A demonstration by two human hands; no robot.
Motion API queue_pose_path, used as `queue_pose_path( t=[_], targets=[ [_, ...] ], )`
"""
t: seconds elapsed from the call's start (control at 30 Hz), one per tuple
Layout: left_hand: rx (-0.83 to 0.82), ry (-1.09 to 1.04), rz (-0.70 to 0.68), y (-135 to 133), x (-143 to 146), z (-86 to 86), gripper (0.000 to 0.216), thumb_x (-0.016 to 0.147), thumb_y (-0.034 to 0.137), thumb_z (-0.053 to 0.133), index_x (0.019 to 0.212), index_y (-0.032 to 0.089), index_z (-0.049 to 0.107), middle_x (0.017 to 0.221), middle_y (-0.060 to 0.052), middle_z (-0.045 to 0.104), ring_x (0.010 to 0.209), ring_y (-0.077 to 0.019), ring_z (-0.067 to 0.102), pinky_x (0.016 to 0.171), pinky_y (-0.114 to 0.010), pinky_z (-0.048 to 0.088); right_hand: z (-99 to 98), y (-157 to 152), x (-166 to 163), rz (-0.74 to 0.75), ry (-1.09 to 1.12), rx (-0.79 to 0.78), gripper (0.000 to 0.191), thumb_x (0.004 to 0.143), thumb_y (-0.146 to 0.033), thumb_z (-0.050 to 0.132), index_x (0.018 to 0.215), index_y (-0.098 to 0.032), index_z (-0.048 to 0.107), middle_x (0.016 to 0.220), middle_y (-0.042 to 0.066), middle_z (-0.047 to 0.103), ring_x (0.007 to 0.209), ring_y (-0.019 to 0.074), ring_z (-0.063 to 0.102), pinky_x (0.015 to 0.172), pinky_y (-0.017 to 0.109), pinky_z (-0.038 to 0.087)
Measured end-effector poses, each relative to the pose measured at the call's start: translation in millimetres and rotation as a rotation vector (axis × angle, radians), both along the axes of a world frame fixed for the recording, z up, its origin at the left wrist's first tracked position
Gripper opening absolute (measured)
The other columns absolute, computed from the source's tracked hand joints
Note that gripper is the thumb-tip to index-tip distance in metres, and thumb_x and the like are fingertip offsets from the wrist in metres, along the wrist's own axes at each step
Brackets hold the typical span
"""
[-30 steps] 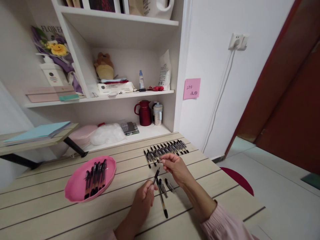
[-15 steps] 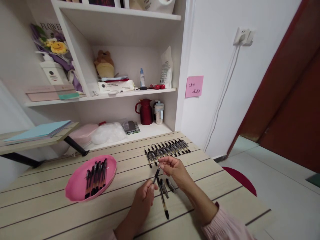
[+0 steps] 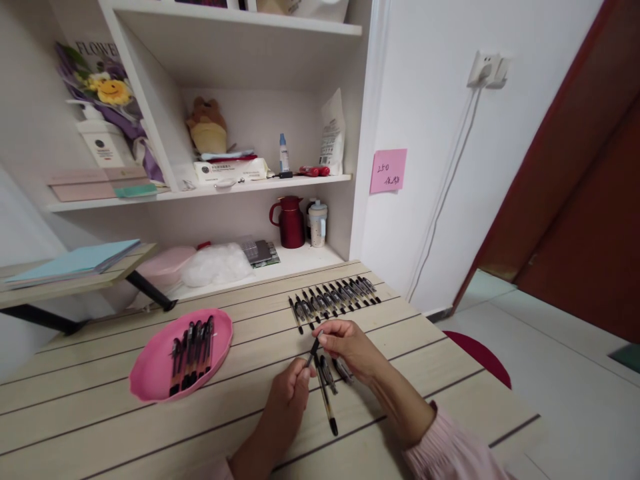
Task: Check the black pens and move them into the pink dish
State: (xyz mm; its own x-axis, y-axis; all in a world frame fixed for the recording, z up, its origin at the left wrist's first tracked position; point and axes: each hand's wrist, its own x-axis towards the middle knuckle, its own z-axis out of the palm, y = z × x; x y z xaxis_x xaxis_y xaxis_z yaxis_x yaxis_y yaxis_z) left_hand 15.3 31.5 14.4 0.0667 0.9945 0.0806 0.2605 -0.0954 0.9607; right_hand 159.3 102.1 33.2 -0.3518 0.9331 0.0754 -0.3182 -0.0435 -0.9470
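Observation:
A black pen part (image 3: 313,349) is held aslant between my hands above the table. My left hand (image 3: 289,392) is closed around its lower end. The thumb and fingertips of my right hand (image 3: 347,345) pinch its upper end, where a small silvery tip shows; I cannot tell whether that tip is a separate piece. Under my hands lie an amber-and-black pen barrel (image 3: 326,399), a clear-and-black pen piece (image 3: 328,375) and a similar piece (image 3: 343,369), partly hidden by my right hand. Beyond them, pen parts (image 3: 333,300) lie in a long row.
To the left, a pink scalloped tray (image 3: 143,373) carries several pens (image 3: 193,353). A small raised stand (image 3: 120,263) with blue papers (image 3: 75,263) is at the far left. White shelves (image 3: 240,193) hold a red jug (image 3: 291,223) behind the table.
My right hand has come down slightly, its fingers closing onto the pen part's upper end. My left hand stays nearly still around the lower end.

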Motion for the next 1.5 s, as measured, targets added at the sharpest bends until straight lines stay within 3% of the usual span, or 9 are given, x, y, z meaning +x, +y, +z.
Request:
queue_pose_path(
  t=[0.17, 0.3, 0.47, 0.6, 0.77, 0.93, 1.07, 1.23, 1.5],
  targets=[
    [0.012, 0.009, -0.005, -0.9, -0.8, -1.8, 0.026, 0.081, 0.042, 0.043, 0.075, 0.019, 0.054, 0.045, 0.007, 0.036, 0.043, -0.0107, 0.032, 0.046, -0.024, 0.023, 2.1, -2.6, -1.4, -0.02, 0.01, -0.005, 0.027, 0.052, -0.032, 0.076, 0.06, -0.016, 0.056, 0.048, -0.006, 0.05, 0.041, 0.0047, 0.038, 0.041, 0.018, 0.026],
    [0.001, -0.007, -0.037, 1.8, -2.2, -5.4, 0.027, 0.082, 0.042, 0.042, 0.076, 0.019, 0.054, 0.046, 0.007, 0.036, 0.043, -0.0107, 0.032, 0.046, -0.024, 0.022, 4.8, -5.2, -1.8, 0.019, -0.005, -0.021, 0.028, 0.055, -0.032, 0.074, 0.075, -0.016, 0.063, 0.063, -0.002, 0.058, 0.048, 0.0067, 0.046, 0.044, 0.019, 0.031],
    [0.006, 0.051, -0.048, 3.3, -4.0, -8.8, 0.025, 0.083, 0.039, 0.04, 0.078, 0.02, 0.053, 0.046, 0.007, 0.037, 0.044, -0.0109, 0.034, 0.046, -0.024, 0.023, -0.3, -4.0, -3.4, -0.032, 0.036, -0.036, 0.021, 0.055, -0.028, 0.075, 0.063, -0.016, 0.059, 0.056, -0.003, 0.055, 0.043, 0.0046, 0.041, 0.041, 0.018, 0.028],
    [0.018, 0.043, -0.042, 4.3, -4.8, -11.0, 0.025, 0.083, 0.039, 0.04, 0.077, 0.02, 0.053, 0.046, 0.007, 0.036, 0.043, -0.0103, 0.033, 0.046, -0.023, 0.023, -2.0, -2.8, -2.4, -0.006, 0.068, -0.055, 0.024, 0.059, -0.028, 0.073, 0.077, -0.016, 0.063, 0.066, -0.001, 0.059, 0.047, 0.0048, 0.044, 0.04, 0.016, 0.029],
    [0.006, 0.047, -0.034, 3.5, -3.1, -8.4, 0.024, 0.084, 0.038, 0.038, 0.078, 0.019, 0.052, 0.046, 0.008, 0.032, 0.042, -0.0099, 0.03, 0.045, -0.023, 0.022, -3.7, -2.2, -2.1, -0.054, 0.114, -0.085, 0.022, 0.056, -0.026, 0.075, 0.063, -0.015, 0.058, 0.049, -0.006, 0.049, 0.041, 0.0034, 0.038, 0.039, 0.016, 0.027],
    [-0.001, 0.066, -0.064, 4.0, -5.1, -9.7, 0.024, 0.085, 0.037, 0.037, 0.08, 0.019, 0.052, 0.047, 0.007, 0.034, 0.044, -0.0098, 0.032, 0.046, -0.023, 0.023, -3.1, -4.1, -2.3, 0.029, 0.098, -0.102, 0.025, 0.058, -0.027, 0.074, 0.077, -0.015, 0.063, 0.063, -0.002, 0.058, 0.044, 0.0035, 0.042, 0.039, 0.016, 0.028],
    [0.008, 0.106, -0.094, 5.5, -7.5, -14.1, 0.025, 0.086, 0.037, 0.036, 0.081, 0.019, 0.052, 0.047, 0.007, 0.035, 0.044, -0.01, 0.033, 0.046, -0.023, 0.024, -6.1, -2.6, -2.8, -0.006, 0.09, -0.049, 0.022, 0.055, -0.025, 0.076, 0.063, -0.014, 0.058, 0.055, -0.004, 0.053, 0.042, 0.0028, 0.038, 0.039, 0.016, 0.026],
    [0.016, 0.125, -0.104, 5.9, -8.1, -15.9, 0.026, 0.087, 0.037, 0.032, 0.082, 0.019, 0.05, 0.047, 0.008, 0.035, 0.045, -0.0098, 0.033, 0.047, -0.022, 0.025, -8.6, -1.5, -2.7, 0.032, 0.064, -0.06, 0.024, 0.06, -0.028, 0.074, 0.077, -0.015, 0.062, 0.067, -0.001, 0.059, 0.047, 0.0041, 0.044, 0.04, 0.016, 0.028],
    [0.009, 0.152, -0.109, 7.1, -8.6, -13.6, 0.027, 0.086, 0.037, 0.032, 0.082, 0.018, 0.05, 0.046, 0.008, 0.035, 0.044, -0.01, 0.033, 0.047, -0.022, 0.025, -7.2, -0.4, -2.8, -0.005, 0.045, -0.055, 0.021, 0.06, -0.029, 0.073, 0.07, -0.016, 0.061, 0.061, -0.002, 0.057, 0.043, 0.0033, 0.041, 0.038, 0.015, 0.025]
  ],
)
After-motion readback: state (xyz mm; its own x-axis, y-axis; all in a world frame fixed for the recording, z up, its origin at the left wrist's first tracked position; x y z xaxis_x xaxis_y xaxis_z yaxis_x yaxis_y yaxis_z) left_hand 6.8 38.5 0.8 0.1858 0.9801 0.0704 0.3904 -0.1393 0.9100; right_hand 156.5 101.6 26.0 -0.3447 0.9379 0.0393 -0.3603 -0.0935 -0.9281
